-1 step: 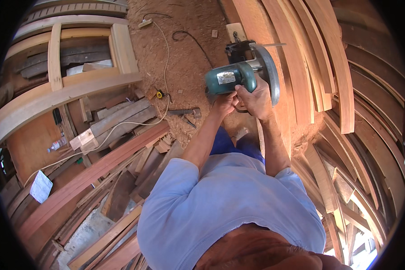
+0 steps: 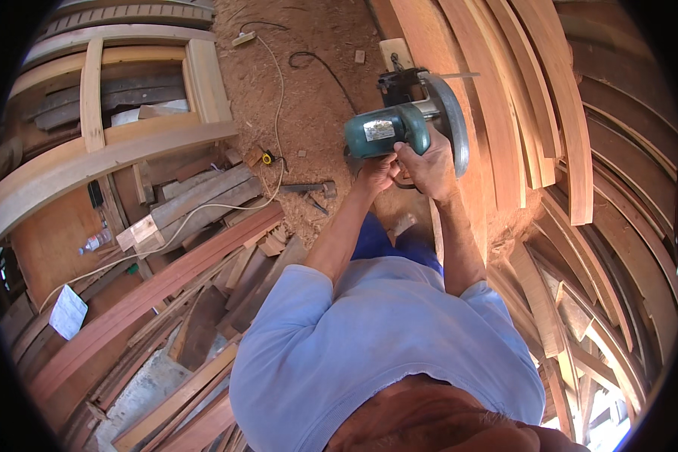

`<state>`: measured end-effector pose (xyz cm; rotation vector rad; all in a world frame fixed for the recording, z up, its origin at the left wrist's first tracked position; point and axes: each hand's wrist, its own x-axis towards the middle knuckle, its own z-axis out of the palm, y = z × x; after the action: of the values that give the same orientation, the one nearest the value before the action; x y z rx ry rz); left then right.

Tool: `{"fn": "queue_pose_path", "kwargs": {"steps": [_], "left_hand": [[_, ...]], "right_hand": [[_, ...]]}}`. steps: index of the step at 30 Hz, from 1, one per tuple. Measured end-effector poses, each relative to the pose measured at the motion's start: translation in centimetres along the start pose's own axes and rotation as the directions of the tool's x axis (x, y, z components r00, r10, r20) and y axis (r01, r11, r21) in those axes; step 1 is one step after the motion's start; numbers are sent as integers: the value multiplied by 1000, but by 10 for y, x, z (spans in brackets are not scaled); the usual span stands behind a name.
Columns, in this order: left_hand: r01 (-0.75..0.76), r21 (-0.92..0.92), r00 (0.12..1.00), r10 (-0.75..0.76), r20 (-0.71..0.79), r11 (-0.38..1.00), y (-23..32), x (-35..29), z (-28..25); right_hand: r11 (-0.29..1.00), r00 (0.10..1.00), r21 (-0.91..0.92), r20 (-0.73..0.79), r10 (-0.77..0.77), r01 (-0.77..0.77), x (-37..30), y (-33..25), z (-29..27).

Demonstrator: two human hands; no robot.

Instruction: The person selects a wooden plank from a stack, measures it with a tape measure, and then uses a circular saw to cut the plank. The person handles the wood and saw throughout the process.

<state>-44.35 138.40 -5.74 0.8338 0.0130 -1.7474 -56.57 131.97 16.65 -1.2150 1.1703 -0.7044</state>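
A dark green circular saw [image 2: 375, 134] with a grey blade guard rests over the near part of a long reddish board [image 2: 459, 203]. My right hand [image 2: 431, 167] is wrapped round the saw's rear handle, its thumb on top. Right beside it, my left hand [image 2: 379, 173] is closed against the underside of the handle, below the motor housing; its fingertips are partly hidden. The saw's black cord [image 2: 330, 71] runs away across the ground. A small pale wood block [image 2: 395, 54] sits just beyond the saw.
Long planks [image 2: 531, 98] lie stacked to the right. On the left stand a wooden frame [image 2: 94, 98] and piled offcuts. A hammer [image 2: 309, 187], a yellow tape measure [image 2: 267, 157] and a pale extension cord [image 2: 280, 98] lie on the sawdust-covered ground. A plastic bottle [image 2: 96, 242] lies further left.
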Motion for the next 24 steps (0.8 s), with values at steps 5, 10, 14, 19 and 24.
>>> {"fn": "queue_pose_path", "kwargs": {"steps": [5,10,14,19,24], "left_hand": [[-59,-14,997,58,-42,998,1,18,4],[-61,13,998,61,-17,998,4,27,-6],[-40,23,999,40,6,999,10,30,-5],[-37,26,999,37,0,999,14,38,-10],[-30,-5,999,30,40,1000,19,43,-12]], "right_hand": [[1000,1000,15,3,-27,27,17,8,0],[998,998,5,-4,-70,70,25,4,3],[999,1000,37,17,-7,6,30,-2,3],[999,1000,-32,15,-17,18,37,-8,3],[996,997,-42,-11,-76,76,44,-13,5]]}}
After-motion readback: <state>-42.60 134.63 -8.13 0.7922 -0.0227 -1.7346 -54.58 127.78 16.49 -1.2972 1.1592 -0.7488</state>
